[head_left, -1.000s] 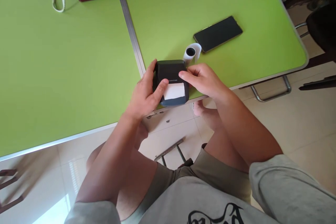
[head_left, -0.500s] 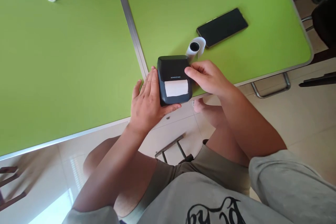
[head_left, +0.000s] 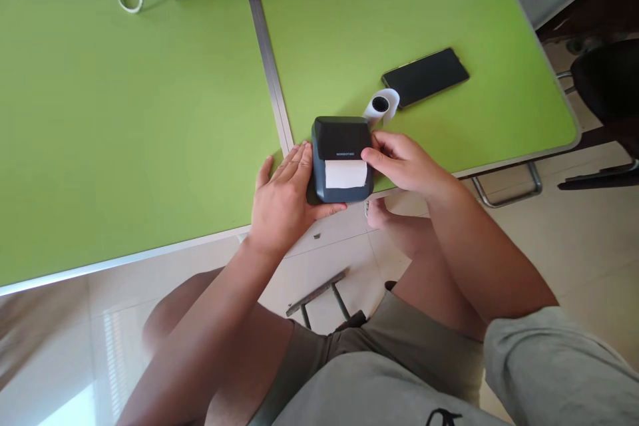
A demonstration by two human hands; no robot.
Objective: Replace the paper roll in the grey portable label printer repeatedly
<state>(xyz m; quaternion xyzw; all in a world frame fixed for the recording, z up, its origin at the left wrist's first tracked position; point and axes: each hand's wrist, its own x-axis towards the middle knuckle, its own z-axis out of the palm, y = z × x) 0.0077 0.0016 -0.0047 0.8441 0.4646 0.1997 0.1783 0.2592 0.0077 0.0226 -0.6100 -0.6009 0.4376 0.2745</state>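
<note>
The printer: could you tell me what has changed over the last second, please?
The left hand drew its finger off the paper and now lies flat against the left side of the printer. The right hand stays at its right side; printer, paper roll and phone are unmoved.

One view only, head-worn. The camera is looking forward and steeply down from above the seated person's thighs (head_left: 239,359), facing the near edge of the green table (head_left: 150,113). It is sitting close: left hand (head_left: 282,203), right hand (head_left: 407,163) and printer (head_left: 342,146) are filling the centre, thighs the bottom, floor (head_left: 574,246) the right.
</note>
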